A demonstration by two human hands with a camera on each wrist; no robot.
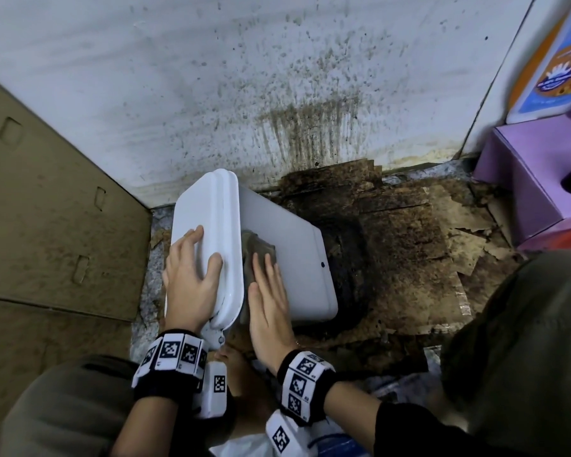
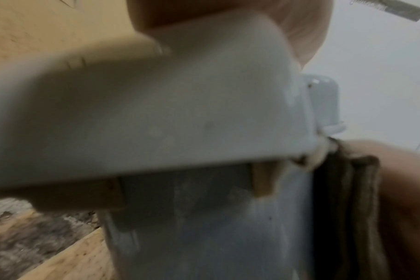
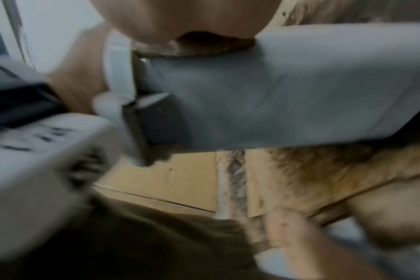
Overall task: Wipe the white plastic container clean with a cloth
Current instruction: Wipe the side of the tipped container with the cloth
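The white plastic container (image 1: pixel 297 258) lies tipped on its side on the dirty floor, its lid (image 1: pixel 208 209) facing left. My left hand (image 1: pixel 188 278) rests spread on the lid, fingers straight, steadying it. A grey-brown cloth (image 1: pixel 257 249) sits on the container's upward side just beside the lid, and my right hand (image 1: pixel 271 308) presses it flat with straight fingers. In the left wrist view the lid (image 2: pixel 156 113) fills the frame, with the cloth (image 2: pixel 343 199) at the right. The right wrist view shows the container (image 3: pixel 276 94) under the cloth (image 3: pixel 192 49), blurred.
A flat cardboard sheet (image 1: pixel 47 209) leans at the left. Behind stands a white wall (image 1: pixel 244 77) spattered with brown stains. Soiled, torn cardboard (image 1: pixel 409 242) covers the floor at the right, and a purple box (image 1: pixel 524 179) stands at the far right. The person's knees frame the bottom.
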